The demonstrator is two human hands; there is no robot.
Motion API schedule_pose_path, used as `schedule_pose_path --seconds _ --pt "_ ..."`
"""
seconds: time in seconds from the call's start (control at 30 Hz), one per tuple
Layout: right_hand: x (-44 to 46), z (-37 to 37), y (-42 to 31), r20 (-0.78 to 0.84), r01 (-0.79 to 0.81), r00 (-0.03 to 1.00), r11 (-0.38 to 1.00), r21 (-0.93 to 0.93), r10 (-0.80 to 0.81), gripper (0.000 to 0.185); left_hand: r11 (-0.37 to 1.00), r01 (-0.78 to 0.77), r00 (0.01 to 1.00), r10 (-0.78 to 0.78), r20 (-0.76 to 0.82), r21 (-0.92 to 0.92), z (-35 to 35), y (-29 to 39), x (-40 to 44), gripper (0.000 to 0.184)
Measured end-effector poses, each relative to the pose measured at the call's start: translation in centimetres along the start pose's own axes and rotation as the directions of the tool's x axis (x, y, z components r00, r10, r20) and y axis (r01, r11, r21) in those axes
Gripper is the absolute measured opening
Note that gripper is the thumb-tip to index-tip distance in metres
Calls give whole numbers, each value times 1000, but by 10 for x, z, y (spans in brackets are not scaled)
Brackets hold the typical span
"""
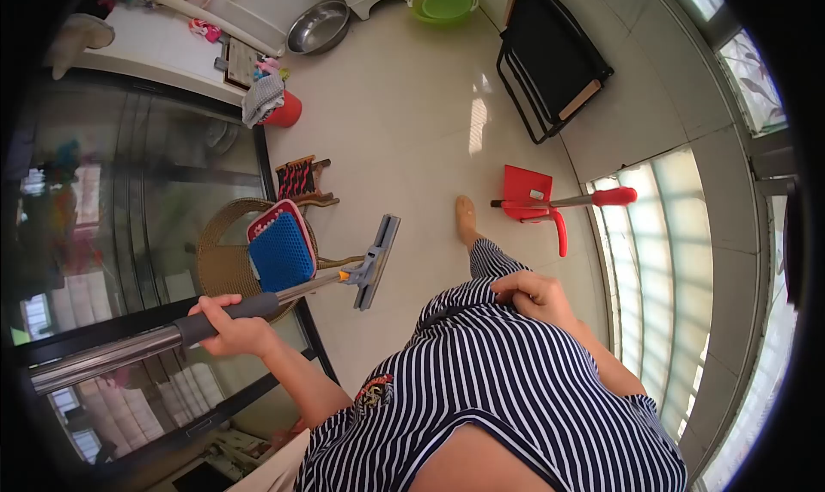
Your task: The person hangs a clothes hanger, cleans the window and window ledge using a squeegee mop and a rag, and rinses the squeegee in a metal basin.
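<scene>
My left hand (228, 327) is wrapped round the dark grey grip of a mop (331, 277) with a steel pole. The pole slants from the lower left toward the middle, and its narrow grey head (376, 262) is over the pale tiled floor. At my waist, my right hand (540, 299) is closed, its fingers curled against the striped clothing (468, 299) and pinching the cloth. The fingertips are partly hidden. One foot (466, 215) in a tan shoe shows ahead of me.
A wicker chair (222, 243) with blue and red seat pads and a small woven stool (301, 180) stand left. To the right are a red dustpan (524, 187), a red-handled tool (601, 198) and a folded black chair (554, 58). Farther off are a steel basin (318, 30) and green tub (443, 6).
</scene>
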State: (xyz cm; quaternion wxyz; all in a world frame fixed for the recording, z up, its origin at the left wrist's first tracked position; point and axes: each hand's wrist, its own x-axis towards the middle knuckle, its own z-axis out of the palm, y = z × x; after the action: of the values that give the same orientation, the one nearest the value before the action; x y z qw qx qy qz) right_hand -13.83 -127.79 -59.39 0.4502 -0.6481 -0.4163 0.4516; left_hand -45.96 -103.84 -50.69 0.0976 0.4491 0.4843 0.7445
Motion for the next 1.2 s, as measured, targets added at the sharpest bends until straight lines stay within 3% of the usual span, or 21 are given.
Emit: schedule_pose_path --seconds 0.1,0.17,0.23,0.3,0.37,0.43,0.5,0.57,0.63,0.67,0.7,0.8,0.87,1.0,1.07,1.13,1.2 --pt "69 16 -14 -147 -122 980 988 93 134 32 996 34 999 -37 36 88 39 -35 34 17" --pt "114 23 -36 -158 -165 970 979 124 183 31 989 33 993 -48 105 142 67 -59 61 17" --pt "165 19 -46 -156 -112 979 983 148 135 33 989 48 990 -66 128 140 101 -82 80 17" --pt "218 5 -61 -100 -41 994 999 -31 37 31 987 83 982 -105 160 137 140 -99 88 17" --pt "277 -6 -88 -8 158 985 923 -350 -172 29 989 117 980 -129 149 88 175 -120 95 16" --pt "342 -19 -121 73 326 944 873 -363 -322 29 983 176 968 -183 174 56 221 -135 100 16" --pt "408 -37 -172 116 508 855 774 -378 -505 31 980 197 935 -194 296 20 266 -156 107 19" --pt "472 -54 -225 65 730 609 527 -436 -790 29 973 227 901 -226 369 42 318 -173 105 17" --pt "502 -76 -291 187 725 612 451 -521 -768 36 963 256 839 -264 475 83 363 -188 99 16" --pt "524 -83 -312 174 843 296 171 -510 -939 33 965 250 791 -249 558 76 389 -199 92 15" --pt "541 -89 -330 195 817 173 30 -577 -965 29 967 243 736 -232 636 71 414 -212 83 14" --pt "590 -130 -344 317 584 46 -232 -778 -947 21 967 222 482 -222 847 127 492 -247 34 16" --pt "625 -168 -329 394 338 8 -368 -866 -919 19 961 214 308 -234 922 173 547 -261 5 19" --pt "656 -256 -283 559 -175 66 -561 -809 -827 27 979 179 -71 -81 994 93 643 -295 -39 17" --pt "588 -264 -281 590 -222 140 -606 -764 -795 32 974 223 -270 33 962 30 640 -272 -68 18" --pt "579 -305 -242 323 -336 452 -495 -802 -831 31 972 236 -443 120 888 -14 674 -283 -103 19" --pt "556 -346 -189 165 -403 580 -458 -792 -797 31 972 223 -581 195 790 -76 704 -300 -128 20"
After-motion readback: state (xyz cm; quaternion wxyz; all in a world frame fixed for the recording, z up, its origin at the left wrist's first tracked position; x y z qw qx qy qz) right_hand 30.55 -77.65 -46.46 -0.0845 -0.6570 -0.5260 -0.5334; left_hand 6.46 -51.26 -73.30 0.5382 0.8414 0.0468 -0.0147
